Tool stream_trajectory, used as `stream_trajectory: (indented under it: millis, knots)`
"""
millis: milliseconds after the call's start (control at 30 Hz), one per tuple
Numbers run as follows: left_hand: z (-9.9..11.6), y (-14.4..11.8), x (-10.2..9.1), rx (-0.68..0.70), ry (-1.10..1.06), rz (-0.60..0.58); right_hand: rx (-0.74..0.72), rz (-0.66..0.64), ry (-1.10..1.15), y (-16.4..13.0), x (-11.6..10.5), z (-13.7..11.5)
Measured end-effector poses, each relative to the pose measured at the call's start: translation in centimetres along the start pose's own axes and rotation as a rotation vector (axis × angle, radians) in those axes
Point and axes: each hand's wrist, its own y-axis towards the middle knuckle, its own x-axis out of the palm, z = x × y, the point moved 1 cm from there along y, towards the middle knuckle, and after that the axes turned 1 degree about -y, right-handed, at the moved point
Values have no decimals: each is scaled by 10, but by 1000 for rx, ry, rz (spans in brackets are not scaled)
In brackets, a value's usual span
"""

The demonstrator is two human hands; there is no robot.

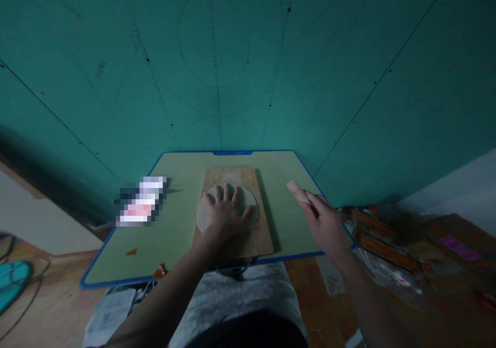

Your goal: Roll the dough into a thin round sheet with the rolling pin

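Observation:
My left hand (225, 211) lies flat with its fingers spread on a thin round sheet of dough (248, 197). The dough rests on a wooden cutting board (264, 237), and its middle is hidden under the palm. To the right of the board, my right hand (324, 224) is wrapped round a short pale stick, seemingly a rolling pin (297, 190). One end of the pin juts out up and to the left, apart from the dough; the rest is covered by my fingers.
The board stands on a pale green, blue-edged table (178, 234) against a green wall (232, 79). A blurred-out white and pink item (141, 206) lies at the table's left. A small brown scrap (132, 252) is near the front left. Wrapped packages (382, 239) lie on the right.

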Motion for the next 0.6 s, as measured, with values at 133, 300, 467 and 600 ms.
stream_trajectory:
  millis: [133,300,467,600]
  knots:
    - [-1,1,1,23,60,-10,-55,-15,35,14,3,-15]
    - [-2,-7,-3,79,47,-36,-129,-145,42,24,22,-35]
    - [-23,-41,1,6,11,35,-218,-338,5,30,62,-63]
    - [-51,-67,10,-227,42,178,-354,-472,10,30,90,-85]
